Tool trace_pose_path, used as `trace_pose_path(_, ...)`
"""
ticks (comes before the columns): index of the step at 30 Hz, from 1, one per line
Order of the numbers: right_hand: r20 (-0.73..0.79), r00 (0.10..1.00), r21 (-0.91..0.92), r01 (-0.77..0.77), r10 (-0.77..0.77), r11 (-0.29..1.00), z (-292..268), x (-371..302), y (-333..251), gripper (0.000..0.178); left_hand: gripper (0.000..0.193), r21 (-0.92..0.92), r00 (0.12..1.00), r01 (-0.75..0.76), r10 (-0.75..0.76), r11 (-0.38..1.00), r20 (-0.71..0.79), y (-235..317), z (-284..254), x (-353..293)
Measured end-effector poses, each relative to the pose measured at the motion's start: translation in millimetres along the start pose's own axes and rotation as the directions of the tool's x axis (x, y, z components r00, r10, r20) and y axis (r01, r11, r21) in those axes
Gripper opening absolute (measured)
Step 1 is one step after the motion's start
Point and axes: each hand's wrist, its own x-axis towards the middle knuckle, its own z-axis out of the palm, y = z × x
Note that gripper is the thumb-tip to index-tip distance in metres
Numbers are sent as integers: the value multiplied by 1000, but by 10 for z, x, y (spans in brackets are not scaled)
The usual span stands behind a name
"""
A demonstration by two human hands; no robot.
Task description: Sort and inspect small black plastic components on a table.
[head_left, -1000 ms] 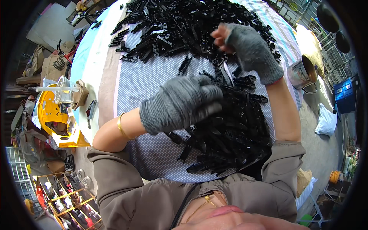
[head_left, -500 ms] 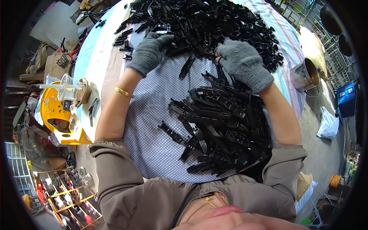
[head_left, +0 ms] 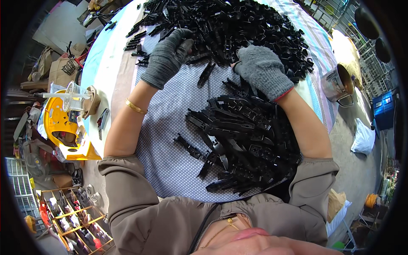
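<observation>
My left hand (head_left: 168,57), in a grey fingerless glove, is at the near left edge of a large heap of small black plastic parts (head_left: 221,25). Its fingers are bent together, and what they hold is hidden. My right hand (head_left: 263,70), gloved the same way, is at the heap's near side with fingers curled under and mostly out of sight; only a thumb tip shows. Between the hands a single black part (head_left: 206,74) lies on the dotted cloth (head_left: 165,127). Closer to me is a second pile of longer black clip-like pieces (head_left: 250,136).
A metal mug (head_left: 338,85) stands at the table's right edge. On the left are a clear plastic cup (head_left: 75,97), a yellow plastic chair (head_left: 63,127) and a small dark tool (head_left: 102,121). A white sack (head_left: 363,137) lies on the floor to the right.
My left hand has moved slightly up, turning, and its fingers have bent in toward the thumb. My right hand has shifted a little left, its fingers tucked further under.
</observation>
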Motion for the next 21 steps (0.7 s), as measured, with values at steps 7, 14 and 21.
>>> trace_pose_path(7,-203,976,33,93,-85,995,-23,-131,100,24,41,-620,927,353,-173,701,332,367,21,-103)
trace_pose_path(14,-317,907,478,405,-277,779,-194,-156,190,15,30,-544,836,488,-188,683,515,552,-39,-124)
trace_pose_path(21,-8,988,945,59,-155,322,-196,-183,122,21,31,-486,816,499,-202,717,541,664,-94,-122)
